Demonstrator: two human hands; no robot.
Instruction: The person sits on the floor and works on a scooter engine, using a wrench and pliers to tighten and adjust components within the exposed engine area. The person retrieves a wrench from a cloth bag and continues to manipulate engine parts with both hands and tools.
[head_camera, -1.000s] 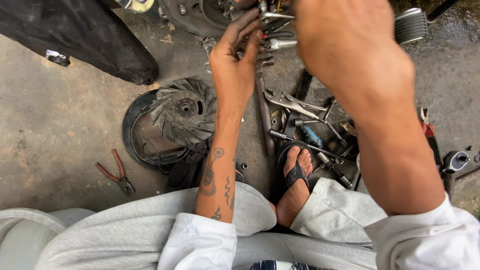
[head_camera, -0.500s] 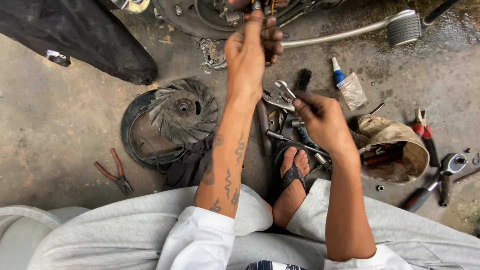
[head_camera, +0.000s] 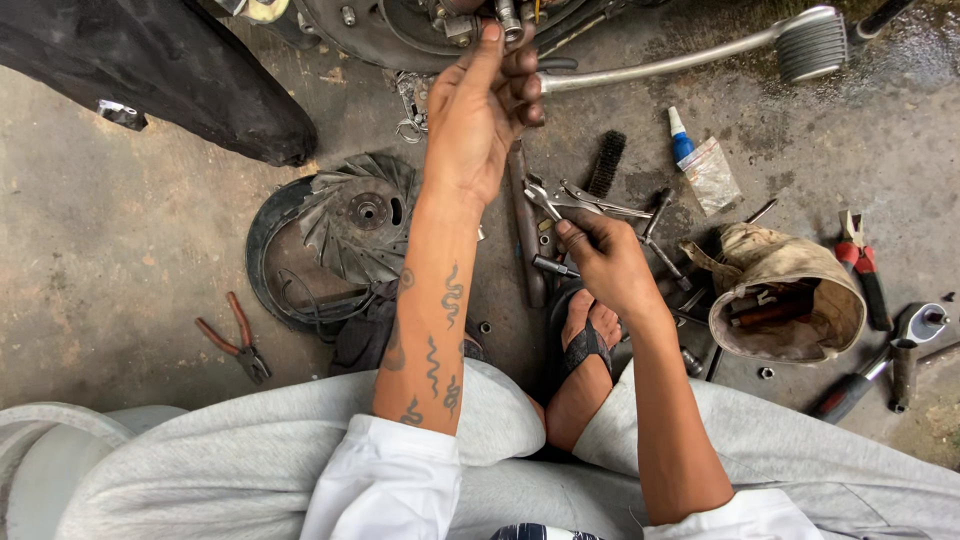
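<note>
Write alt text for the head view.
Seen from above, a crouching person's left hand holds a part on an engine, while the right hand reaches among loose tools on the concrete floor. A finned fan wheel lies nearby.

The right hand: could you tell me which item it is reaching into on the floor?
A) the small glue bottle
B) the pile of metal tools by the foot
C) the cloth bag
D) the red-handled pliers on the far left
B: the right hand has its fingers on the metal tools just ahead of the sandalled foot, apart from the other items.
</note>
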